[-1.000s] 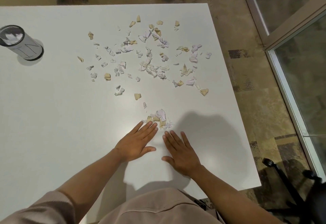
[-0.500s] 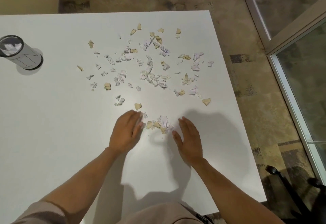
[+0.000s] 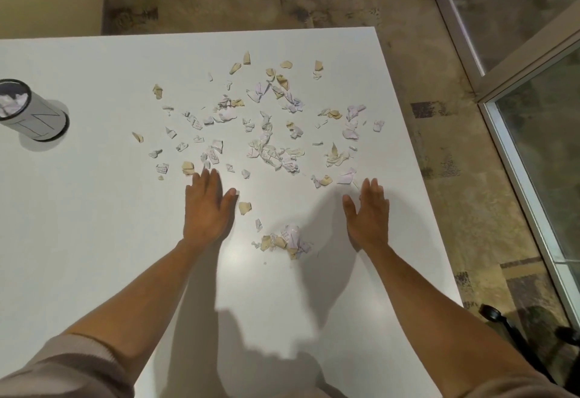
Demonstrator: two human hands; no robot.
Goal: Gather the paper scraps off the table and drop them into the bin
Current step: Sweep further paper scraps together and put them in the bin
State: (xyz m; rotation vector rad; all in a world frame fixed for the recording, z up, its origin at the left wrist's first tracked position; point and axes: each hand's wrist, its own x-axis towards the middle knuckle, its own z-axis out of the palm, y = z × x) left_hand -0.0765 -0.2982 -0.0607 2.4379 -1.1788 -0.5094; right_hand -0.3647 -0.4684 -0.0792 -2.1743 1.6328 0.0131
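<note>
Dozens of torn white and tan paper scraps, 1 gathered heap, 1 white cylindrical bin, 1 white table, 2 hands.

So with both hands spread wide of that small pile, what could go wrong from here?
1. The right hand sits near the table's right edge; an outward sweep could knock the scraps beside it onto the floor.
2. The bin stands far off at the left, so a handful carried across may shed pieces.
3. The small pile lies between the left hand and the right; a careless pass could scatter it.
</note>
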